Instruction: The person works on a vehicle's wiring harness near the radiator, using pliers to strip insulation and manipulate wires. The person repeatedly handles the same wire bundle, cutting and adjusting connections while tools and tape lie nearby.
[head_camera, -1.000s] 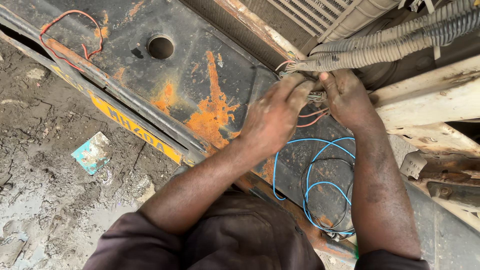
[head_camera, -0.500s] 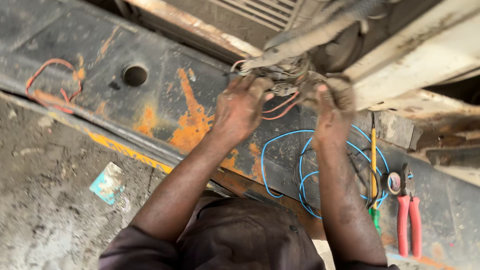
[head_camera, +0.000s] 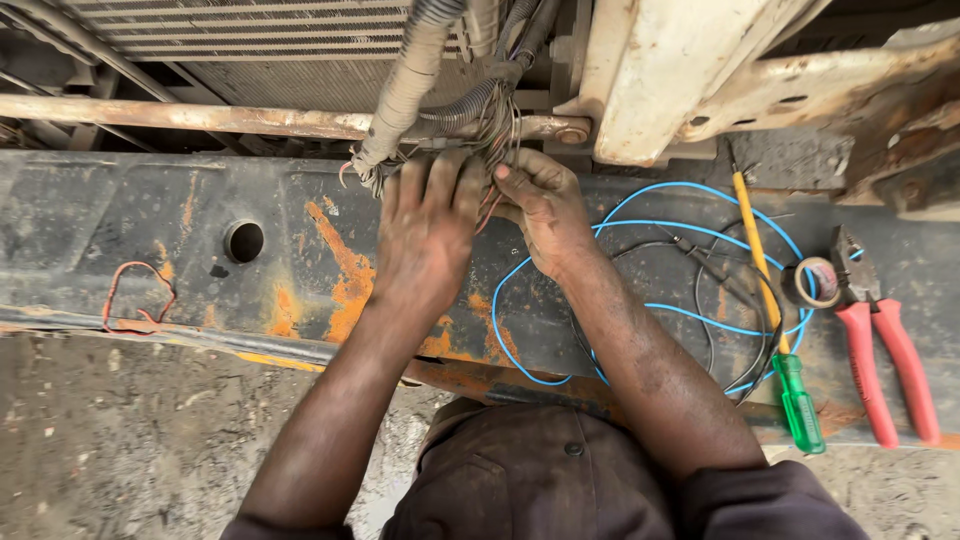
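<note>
The wire bundle (head_camera: 490, 130) is pinched in the right hand (head_camera: 545, 210), grip closed, while the left hand (head_camera: 430, 225) is spread flat over it. Thin, limp strands, probably best gathered near the sleeving (head_camera: 405, 90).

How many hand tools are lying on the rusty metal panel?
2: a green-handled screwdriver with a yellow shaft right of the blue wire, and red-handled pliers at the far right. Others may be hidden beneath the arms.

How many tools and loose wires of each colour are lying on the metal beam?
Red-handled pliers: 1
Screwdriver with green handle: 1
Roll of tape: 1
Blue wire: 1
Red wire: 1
Total: 5
</note>
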